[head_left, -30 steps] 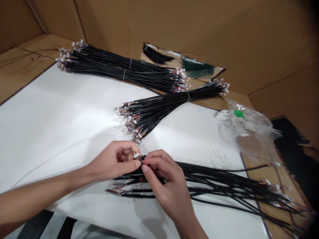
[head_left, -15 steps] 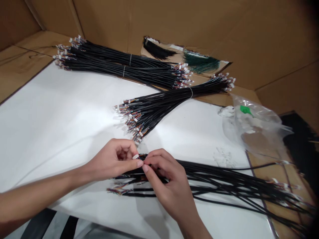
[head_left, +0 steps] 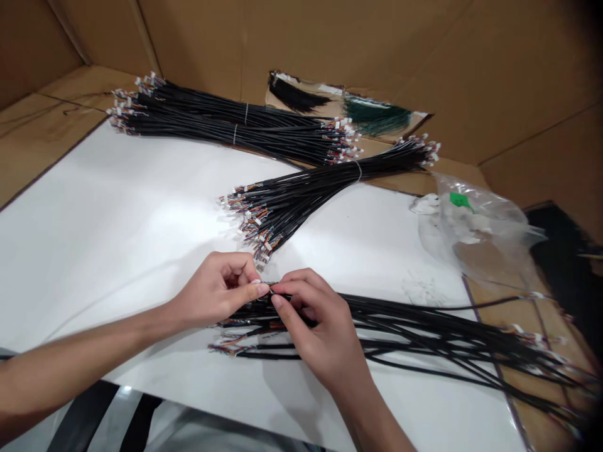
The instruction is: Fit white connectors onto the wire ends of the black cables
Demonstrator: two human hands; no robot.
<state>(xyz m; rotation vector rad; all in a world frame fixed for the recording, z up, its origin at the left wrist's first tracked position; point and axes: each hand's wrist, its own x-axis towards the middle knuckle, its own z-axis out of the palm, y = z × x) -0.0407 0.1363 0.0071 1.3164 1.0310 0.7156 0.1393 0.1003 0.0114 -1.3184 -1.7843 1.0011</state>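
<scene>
My left hand [head_left: 221, 289] is closed in a pinch around a small white connector [head_left: 257, 282], mostly covered by the fingers. Against it, my right hand [head_left: 325, 329] pinches thin coloured wires with thumb and forefinger; the exact grip point is too small to make out. Beneath both hands lie loose black cables [head_left: 405, 311], running off to the right. Their near ends show bare coloured wires [head_left: 230, 345] at the left, while several far ends carry white connectors.
Tied bundles of black cables [head_left: 198, 129] lie at the back of the white table [head_left: 141, 207]. Another tied bundle [head_left: 311, 188] slants across the middle. A clear plastic bag [head_left: 490, 232] with a green label sits at right, near small white pieces [head_left: 424, 290]. Cardboard walls [head_left: 377, 44] surround the table.
Both hands have shifted slightly upward in view, still pinching together. The white connector has turned and is more hidden by the left fingers. The camera view has moved a little.
</scene>
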